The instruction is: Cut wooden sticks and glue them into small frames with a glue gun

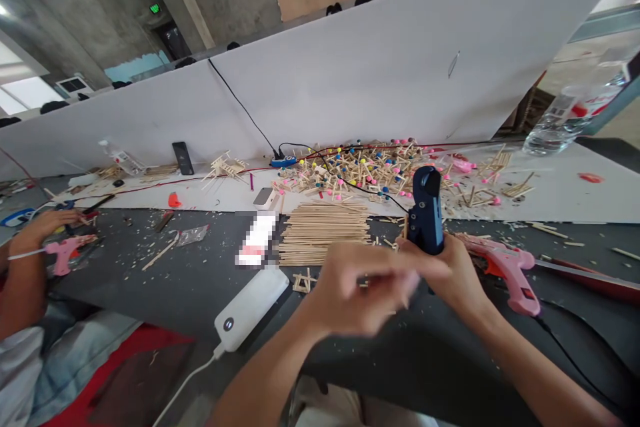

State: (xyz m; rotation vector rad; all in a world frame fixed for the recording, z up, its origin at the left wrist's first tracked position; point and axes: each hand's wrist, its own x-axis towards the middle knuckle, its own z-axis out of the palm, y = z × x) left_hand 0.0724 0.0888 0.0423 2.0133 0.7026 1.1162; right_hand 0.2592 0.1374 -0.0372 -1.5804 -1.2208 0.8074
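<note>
My right hand [453, 267] is closed around a dark blue hand cutter [427, 210], which stands upright with its rounded head up. Just left of it, my left hand [367, 287] is smeared by motion, its fingertips overlapping the front of my right hand. Whether those fingers hold anything does not show. A short piece of wooden stick stands at the left side of the cutter. Behind my left hand lies a flat stack of thin wooden sticks [325, 233]. A small frame of glued stick pieces [303, 281] rests left of my left wrist.
A pink glue gun [520, 277] lies right of my right hand. A white power bank [251, 310] with a cable and a blurred phone [257, 238] are at left. Stick pieces with coloured balls [360, 170] heap along the white partition [375, 80]. A co-worker's arm [25, 253] reaches in at far left.
</note>
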